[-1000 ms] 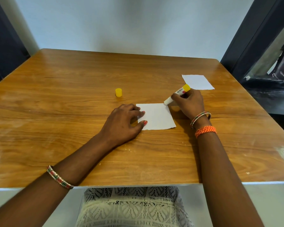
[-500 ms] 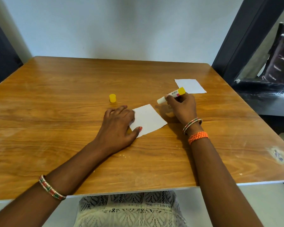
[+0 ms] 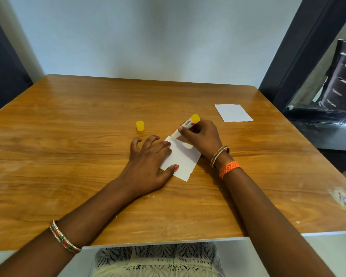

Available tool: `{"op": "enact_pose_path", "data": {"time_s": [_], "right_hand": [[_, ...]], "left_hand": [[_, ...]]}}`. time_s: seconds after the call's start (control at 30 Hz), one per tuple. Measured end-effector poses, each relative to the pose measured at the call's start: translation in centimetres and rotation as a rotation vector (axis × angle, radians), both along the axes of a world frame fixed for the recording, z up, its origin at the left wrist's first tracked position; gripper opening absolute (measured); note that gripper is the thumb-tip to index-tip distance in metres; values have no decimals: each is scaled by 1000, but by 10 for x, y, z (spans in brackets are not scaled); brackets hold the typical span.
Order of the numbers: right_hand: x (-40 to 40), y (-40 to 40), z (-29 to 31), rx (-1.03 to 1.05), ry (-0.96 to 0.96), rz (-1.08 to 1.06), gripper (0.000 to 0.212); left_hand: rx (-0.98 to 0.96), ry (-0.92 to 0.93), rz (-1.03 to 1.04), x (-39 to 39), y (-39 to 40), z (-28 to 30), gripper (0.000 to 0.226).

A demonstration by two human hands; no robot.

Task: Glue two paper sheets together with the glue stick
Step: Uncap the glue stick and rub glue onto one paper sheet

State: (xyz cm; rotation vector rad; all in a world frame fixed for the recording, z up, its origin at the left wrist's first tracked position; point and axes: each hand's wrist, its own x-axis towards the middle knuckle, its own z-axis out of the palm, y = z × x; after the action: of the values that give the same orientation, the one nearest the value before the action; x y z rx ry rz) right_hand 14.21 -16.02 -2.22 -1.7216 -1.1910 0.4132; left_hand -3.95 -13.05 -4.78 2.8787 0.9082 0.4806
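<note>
Barcode and a red patch on the label of the glue stick [image 3: 185, 126]; lettering too small to read. Uncapped, white tip down and touching the far corner of the near paper sheet [image 3: 183, 157], yellow base tilted up and away. Gripped by the right hand [image 3: 201, 136], fingers [image 3: 188, 132] curled round the barrel, wrist low over the sheet's right edge, beaded bangle and orange woven band on that wrist. Left hand [image 3: 148, 158] pressed palm-down on the sheet's left side, thumb on its near edge, forefinger laid straight across the paper, other fingers arched with tips on the wooden tabletop [image 3: 68, 156]; nothing grasped. Near sheet lying flat and turned cornerwise at the middle of the tabletop. Second paper sheet [image 3: 233, 112] flat toward the far right corner, well apart. Yellow cap [image 3: 140, 126] standing upright, just beyond the left hand.
</note>
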Motion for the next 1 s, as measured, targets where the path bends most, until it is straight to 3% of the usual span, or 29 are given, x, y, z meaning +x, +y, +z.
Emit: {"op": "enact_pose_path", "data": {"time_s": [0.27,1.0], "right_hand": [[-1,15,3,-45,-161,50,27],[16,-3,2,-83,-302,38,25]], "left_hand": [[-47,-6,22,1,0,2,58],[-73,2,42,2,0,3,57]]}}
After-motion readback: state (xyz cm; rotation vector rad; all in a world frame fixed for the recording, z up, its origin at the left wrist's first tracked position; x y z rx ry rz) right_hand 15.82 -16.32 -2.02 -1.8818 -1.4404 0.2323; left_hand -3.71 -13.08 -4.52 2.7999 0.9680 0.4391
